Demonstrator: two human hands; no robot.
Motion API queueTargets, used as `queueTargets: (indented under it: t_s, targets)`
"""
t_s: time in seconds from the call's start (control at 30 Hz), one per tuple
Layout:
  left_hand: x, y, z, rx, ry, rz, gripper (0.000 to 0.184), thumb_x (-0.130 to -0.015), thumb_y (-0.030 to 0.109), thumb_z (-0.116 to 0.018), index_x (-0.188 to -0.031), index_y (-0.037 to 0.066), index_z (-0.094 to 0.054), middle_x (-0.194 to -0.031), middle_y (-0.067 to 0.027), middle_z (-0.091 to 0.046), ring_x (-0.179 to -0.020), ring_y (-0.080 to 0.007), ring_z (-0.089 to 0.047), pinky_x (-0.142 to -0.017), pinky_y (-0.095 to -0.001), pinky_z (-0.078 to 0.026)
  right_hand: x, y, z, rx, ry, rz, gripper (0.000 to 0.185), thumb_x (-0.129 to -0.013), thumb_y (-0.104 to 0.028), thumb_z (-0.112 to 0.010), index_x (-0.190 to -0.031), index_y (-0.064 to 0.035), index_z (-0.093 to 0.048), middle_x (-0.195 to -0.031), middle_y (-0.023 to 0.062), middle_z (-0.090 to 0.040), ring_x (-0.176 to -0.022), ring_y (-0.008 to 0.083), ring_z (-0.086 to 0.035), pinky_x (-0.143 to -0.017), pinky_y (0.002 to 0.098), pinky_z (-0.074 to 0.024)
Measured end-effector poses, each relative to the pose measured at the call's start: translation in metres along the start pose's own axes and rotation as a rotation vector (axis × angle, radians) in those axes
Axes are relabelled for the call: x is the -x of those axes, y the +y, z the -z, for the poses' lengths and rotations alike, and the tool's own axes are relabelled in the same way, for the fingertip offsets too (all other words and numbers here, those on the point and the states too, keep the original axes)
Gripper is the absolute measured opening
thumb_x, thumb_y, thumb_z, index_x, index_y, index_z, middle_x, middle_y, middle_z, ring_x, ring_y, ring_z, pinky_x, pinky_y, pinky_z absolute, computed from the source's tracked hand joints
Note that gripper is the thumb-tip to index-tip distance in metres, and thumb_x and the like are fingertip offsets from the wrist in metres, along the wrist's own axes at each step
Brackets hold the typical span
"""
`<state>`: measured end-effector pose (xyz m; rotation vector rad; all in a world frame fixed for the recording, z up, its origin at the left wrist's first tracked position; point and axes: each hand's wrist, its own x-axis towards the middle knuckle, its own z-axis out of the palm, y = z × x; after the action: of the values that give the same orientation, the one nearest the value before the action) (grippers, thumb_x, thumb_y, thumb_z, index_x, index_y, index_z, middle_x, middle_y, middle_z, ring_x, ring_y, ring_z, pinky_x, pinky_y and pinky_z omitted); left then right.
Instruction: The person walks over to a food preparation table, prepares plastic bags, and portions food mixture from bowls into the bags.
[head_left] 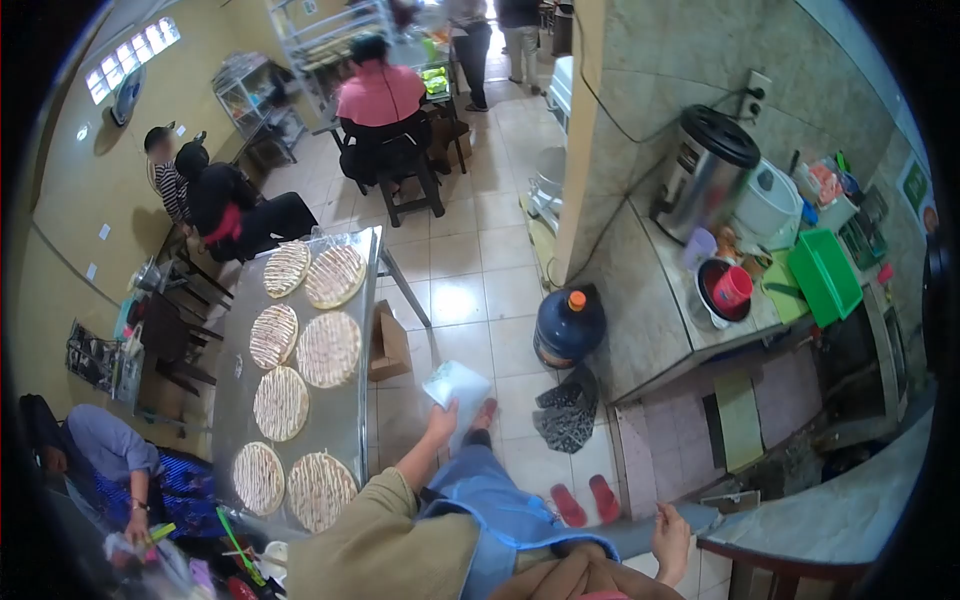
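Note:
My left hand [440,420] is closed on a white plastic bag [457,388], held low beside the metal table [373,300]. Several round flat breads with stripes of topping lie on that table, one of them [329,349] near its right edge. My right hand [671,535] hangs at the lower right, beside the end of a counter; its fingers are partly curled and what they hold, if anything, is too small to make out.
A blue water jug [570,328] and a dark patterned bag [566,412] are on the floor. Red sandals [603,497] lie nearby. The right counter holds a steel urn [703,170] and green basket [825,277]. Several people sit or stand around; one [110,455] is at lower left.

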<state>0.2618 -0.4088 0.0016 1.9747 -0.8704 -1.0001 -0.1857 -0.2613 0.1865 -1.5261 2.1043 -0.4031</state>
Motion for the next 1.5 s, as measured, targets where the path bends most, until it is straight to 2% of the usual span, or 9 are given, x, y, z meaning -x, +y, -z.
queueTargets:
  t_s: [0.2,0.27,0.37,0.5,0.73,0.9,1.07,1.33,1.5]
  targets:
    - [-0.087,0.040,0.003,0.166,-0.102,-0.017,0.047,-0.087,0.034,-0.052,-0.113,-0.005,-0.052,-0.099,-0.0182,-0.061,-0.092,-0.0217,-0.057,-0.079,-0.0342,-0.043,-0.116,-0.136,-0.035,-0.084,-0.066,0.131,0.031,-0.077,-0.016,-0.063,-0.104,-0.0055,-0.053,-0.086,0.0149,-0.063,-0.080,0.0293,-0.061,-0.068,0.0379,-0.0467]
    - [-0.117,0.056,0.013,0.120,-0.176,0.031,0.049,-0.087,0.038,-0.051,-0.114,-0.004,-0.052,-0.101,-0.0182,-0.060,-0.095,-0.0214,-0.056,-0.080,-0.0337,-0.043,-0.155,-0.186,-0.052,-0.181,-0.073,0.179,0.030,-0.075,-0.015,-0.065,-0.101,-0.0056,-0.053,-0.084,0.0147,-0.062,-0.078,0.0289,-0.061,-0.068,0.0369,-0.0466]
    - [-0.153,0.092,0.025,0.158,-0.198,-0.148,0.051,-0.087,0.040,-0.049,-0.113,-0.003,-0.053,-0.100,-0.0173,-0.061,-0.094,-0.0216,-0.057,-0.080,-0.0334,-0.044,-0.215,-0.258,-0.083,-0.269,-0.043,0.257,0.020,-0.073,-0.008,-0.066,-0.088,-0.0035,-0.055,-0.077,0.0129,-0.062,-0.073,0.0260,-0.061,-0.066,0.0331,-0.0461]
    - [-0.188,0.158,0.048,0.188,-0.365,-0.027,0.046,-0.088,0.038,-0.049,-0.108,-0.003,-0.055,-0.095,-0.0134,-0.062,-0.088,-0.0178,-0.056,-0.078,-0.0315,-0.044,-0.262,-0.325,-0.117,-0.265,-0.073,0.328,0.008,-0.074,-0.004,-0.063,-0.077,-0.0005,-0.057,-0.071,0.0105,-0.064,-0.067,0.0193,-0.062,-0.061,0.0283,-0.0463]
    - [-0.253,0.219,0.045,0.387,-0.359,-0.068,0.041,-0.088,0.034,-0.053,-0.106,-0.003,-0.056,-0.096,-0.0070,-0.059,-0.088,-0.0137,-0.053,-0.076,-0.0280,-0.043,-0.336,-0.375,-0.146,-0.386,-0.114,0.199,0.017,-0.073,-0.011,-0.069,-0.069,-0.0006,-0.056,-0.063,0.0085,-0.062,-0.057,0.0131,-0.058,-0.054,0.0267,-0.0451]
    - [-0.285,0.264,0.043,0.480,-0.267,-0.041,0.046,-0.087,0.037,-0.053,-0.105,-0.005,-0.056,-0.096,-0.0078,-0.060,-0.088,-0.0142,-0.053,-0.076,-0.0292,-0.044,-0.427,-0.388,-0.163,-0.417,-0.054,0.343,0.016,-0.079,-0.007,-0.062,-0.069,0.0010,-0.051,-0.062,0.0063,-0.060,-0.056,0.0113,-0.056,-0.055,0.0253,-0.0452]
    - [-0.317,0.292,0.050,0.667,-0.157,0.004,0.035,-0.088,0.028,-0.055,-0.107,-0.003,-0.056,-0.098,-0.0073,-0.059,-0.088,-0.0131,-0.054,-0.076,-0.0277,-0.045,-0.507,-0.446,-0.151,-0.523,-0.094,0.453,0.010,-0.085,-0.008,-0.055,-0.077,-0.0008,-0.055,-0.069,0.0047,-0.060,-0.064,0.0097,-0.057,-0.060,0.0244,-0.0463]
    - [-0.388,0.316,0.072,0.567,-0.044,0.014,0.037,-0.088,0.029,-0.055,-0.105,-0.004,-0.056,-0.096,-0.0076,-0.059,-0.087,-0.0133,-0.054,-0.073,-0.0282,-0.045,-0.580,-0.516,-0.174,-0.445,-0.211,0.449,0.008,-0.083,-0.007,-0.052,-0.088,-0.0010,-0.054,-0.078,0.0112,-0.063,-0.066,0.0184,-0.062,-0.061,0.0282,-0.0478]
    - [-0.452,0.330,0.077,0.541,-0.110,0.037,0.040,-0.087,0.032,-0.055,-0.104,-0.005,-0.056,-0.092,-0.0095,-0.060,-0.084,-0.0153,-0.055,-0.072,-0.0300,-0.045,-0.584,-0.542,-0.193,-0.548,-0.168,0.430,0.007,-0.083,-0.008,-0.053,-0.083,-0.0010,-0.055,-0.073,0.0080,-0.062,-0.064,0.0138,-0.060,-0.059,0.0268,-0.0471]
